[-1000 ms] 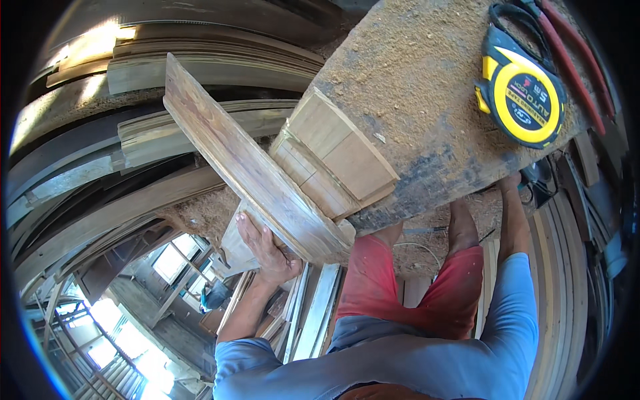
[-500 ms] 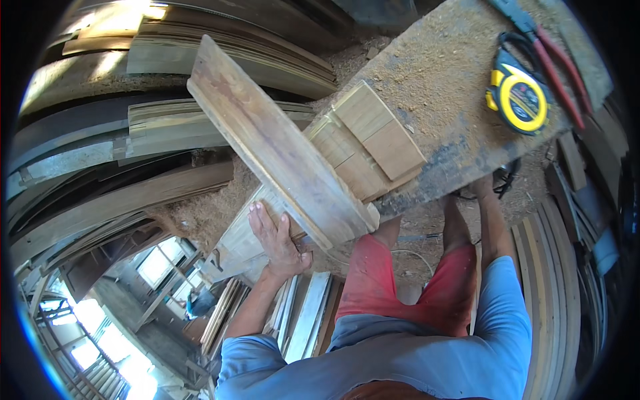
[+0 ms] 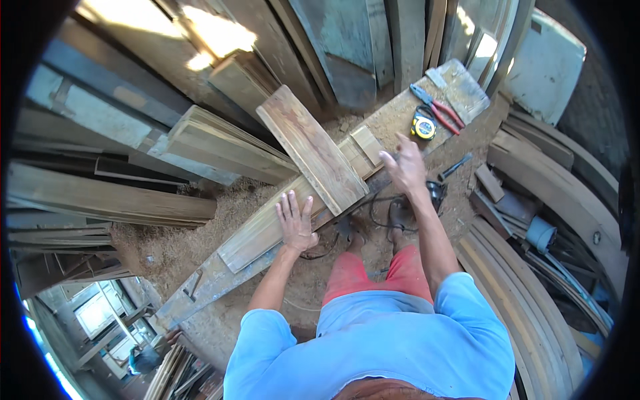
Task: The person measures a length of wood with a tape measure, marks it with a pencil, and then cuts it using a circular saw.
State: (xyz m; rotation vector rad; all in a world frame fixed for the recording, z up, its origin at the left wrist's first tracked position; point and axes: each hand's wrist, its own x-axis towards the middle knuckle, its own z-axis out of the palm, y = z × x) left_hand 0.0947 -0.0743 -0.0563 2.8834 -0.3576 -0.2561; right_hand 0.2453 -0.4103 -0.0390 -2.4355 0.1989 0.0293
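Observation:
My left hand (image 3: 295, 223) lies flat, fingers spread, on a long pale board (image 3: 257, 240) set along a narrow workbench. Across that board rests a wide brown plank (image 3: 310, 147) with a stepped edge, just beyond my left fingertips. My right hand (image 3: 407, 168) is over the bench's near edge, empty, with its fingers apart. Closest to it are a short light wood piece (image 3: 367, 144) on the bench and a yellow and black tape measure (image 3: 423, 125). Pliers with red handles (image 3: 445, 116) lie beside the tape measure.
Sawdust coats the workbench (image 3: 183, 305) and the floor. Stacked boards (image 3: 223, 147) stand close on the far left, with curved planks (image 3: 527, 293) at the right. A black corded power tool (image 3: 437, 193) sits on the floor near my feet. A metal clamp-like piece (image 3: 193, 285) is at the bench's left end.
My right hand has risen from low beside my leg to the bench, near the tape measure. My left hand stays on the board. The view has shifted and takes in more of the surroundings.

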